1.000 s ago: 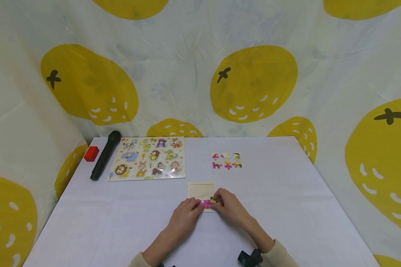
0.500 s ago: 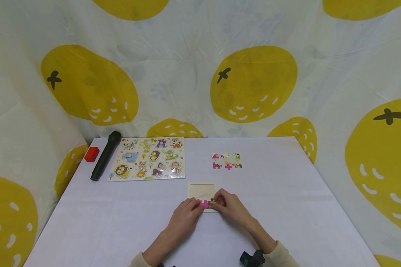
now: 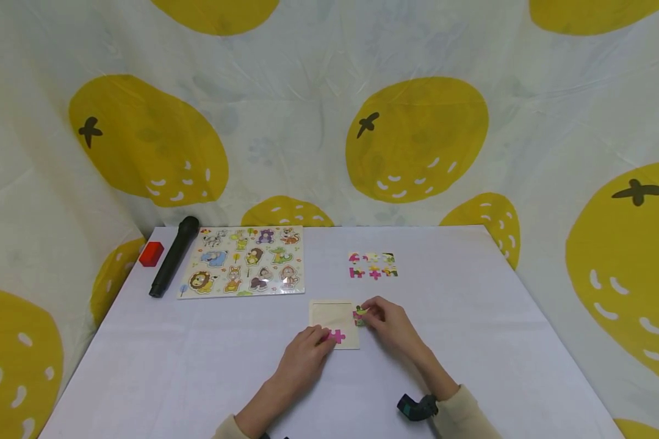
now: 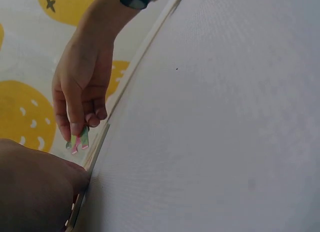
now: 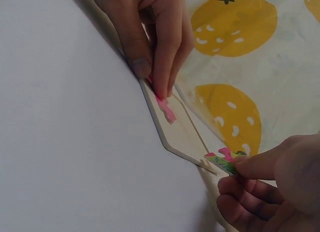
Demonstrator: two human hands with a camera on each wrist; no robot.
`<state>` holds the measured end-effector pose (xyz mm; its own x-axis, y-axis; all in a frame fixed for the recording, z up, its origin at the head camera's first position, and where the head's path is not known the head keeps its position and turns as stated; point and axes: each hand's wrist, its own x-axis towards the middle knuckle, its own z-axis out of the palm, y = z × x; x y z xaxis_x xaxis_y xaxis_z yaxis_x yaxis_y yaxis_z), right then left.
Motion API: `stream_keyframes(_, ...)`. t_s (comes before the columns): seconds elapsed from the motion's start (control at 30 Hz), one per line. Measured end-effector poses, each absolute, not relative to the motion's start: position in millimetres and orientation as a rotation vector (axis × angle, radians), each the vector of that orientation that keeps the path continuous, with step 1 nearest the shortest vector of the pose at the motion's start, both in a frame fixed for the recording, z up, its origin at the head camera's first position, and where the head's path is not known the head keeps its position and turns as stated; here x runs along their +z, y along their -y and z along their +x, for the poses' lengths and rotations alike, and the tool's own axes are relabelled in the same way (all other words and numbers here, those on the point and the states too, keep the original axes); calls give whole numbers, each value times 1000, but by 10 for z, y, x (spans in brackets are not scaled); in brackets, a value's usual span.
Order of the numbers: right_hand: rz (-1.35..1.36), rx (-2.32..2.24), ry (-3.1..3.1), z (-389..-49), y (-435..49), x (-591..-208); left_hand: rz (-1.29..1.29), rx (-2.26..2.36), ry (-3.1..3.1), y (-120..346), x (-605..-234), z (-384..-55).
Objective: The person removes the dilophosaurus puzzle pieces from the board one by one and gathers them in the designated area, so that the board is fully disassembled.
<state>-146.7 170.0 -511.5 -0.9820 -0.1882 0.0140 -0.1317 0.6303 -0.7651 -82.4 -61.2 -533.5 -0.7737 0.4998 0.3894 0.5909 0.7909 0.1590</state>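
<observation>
A small wooden puzzle tray (image 3: 329,313) lies near the table's middle. My left hand (image 3: 304,360) is at its lower left, thumb and fingertips on a pink jigsaw piece (image 3: 337,336) inside; part of that piece is hidden under the fingers. In the right wrist view the left thumb (image 5: 142,66) sits at the tray's edge. Just off the tray's right side, my right hand (image 3: 391,323) pinches a green and pink jigsaw piece (image 3: 359,316) between thumb and finger. This piece (image 5: 227,161) is tilted in the right wrist view, near the tray's corner.
Several loose jigsaw pieces (image 3: 373,272) lie in two rows behind the tray. An animal puzzle board (image 3: 247,259) is at the back left, beside a black microphone-shaped object (image 3: 174,256) and a red block (image 3: 151,253). A patterned curtain (image 3: 307,152) stands behind the table.
My right hand has lifted the green and pink piece away from the pink one, up and right to the tray's edge. My left hand has stayed in place.
</observation>
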Motion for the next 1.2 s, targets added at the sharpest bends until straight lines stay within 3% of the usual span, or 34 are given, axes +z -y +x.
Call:
stream_keyframes(0.33, -38, -1375, -2775, -1752, -1934, -5112, -822, -376, 2619, 616, -5368, -821)
stream_keyframes(1.2, 162, -1275, -2948, -2105, -2267, -5171, -813, -358, 2577, 616, -5398, -831)
